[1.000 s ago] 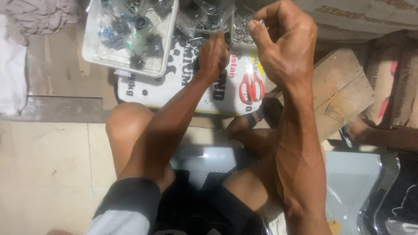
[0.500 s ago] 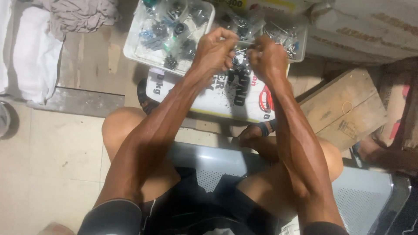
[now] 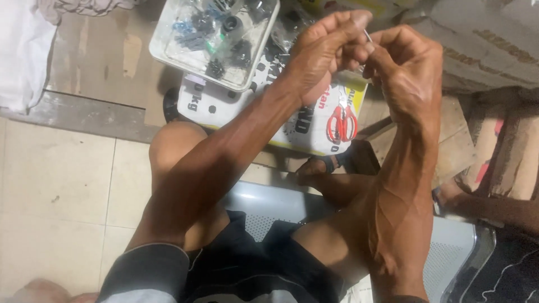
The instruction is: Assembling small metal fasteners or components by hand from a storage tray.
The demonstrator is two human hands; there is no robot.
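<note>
Since half a second back both hands have come up and toward the camera, off the tray area, and now sit large at top centre; view tipped a bit too. My left hand (image 3: 323, 53) is curled, thumb and fingertips pinched narrow on a thin silvery metal pin (image 3: 368, 36), which sticks up between the two hands. My right hand (image 3: 407, 73) is closed in a loose fist just beside it, fingertips touching the same pin from the other side; so both hands pinch it, held in the air above the white printed sack (image 3: 292, 120). What the pin joins to lower down I cannot tell, fingers hide it. Below the hands, red-handled scissors (image 3: 342, 123) lie on the sack. Clear plastic tray (image 3: 168, 53) sits at the sack's upper left, partly on it, filled with small black, blue and green parts. White cloth (image 3: 22, 56) at far left on the floor. Brown cardboard box (image 3: 483, 45) at upper right, wooden block (image 3: 449, 140) under it. I'm seated on a grey perforated chair (image 3: 264, 207), knees bare, dark shorts. Another person's forearm (image 3: 494, 207) shows at right edge, apart from mine.
</note>
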